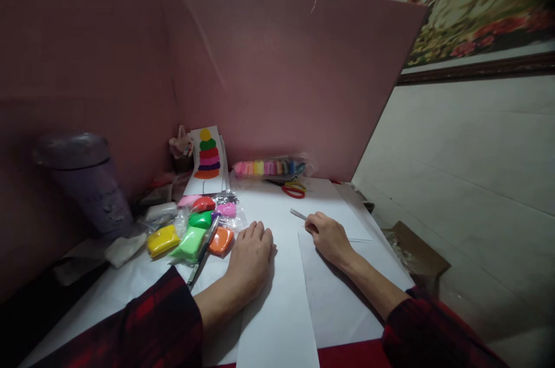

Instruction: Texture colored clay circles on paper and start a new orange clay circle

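My left hand (252,258) lies flat, palm down with fingers stretched out, on a white sheet of paper (277,310). To the right, my right hand (327,235) has its fingers closed around a slim silver-grey tool (298,214), whose end sticks out to the left; its exact kind does not show. Another sheet (347,298) lies under and beside that hand. Just left of my left hand are wrapped lumps of modelling clay: orange (221,241), light green (189,244) and yellow (163,240) among several. A long dark-and-silver tool (203,249) lies across them.
Red-handled scissors (293,190) lie at the back, before a clear pack of coloured clay (269,168). A card with a painted stacked tower (208,154) leans at the pink partition (277,67). A purple tumbler (93,189) stands left; a cardboard box (422,252) sits right.
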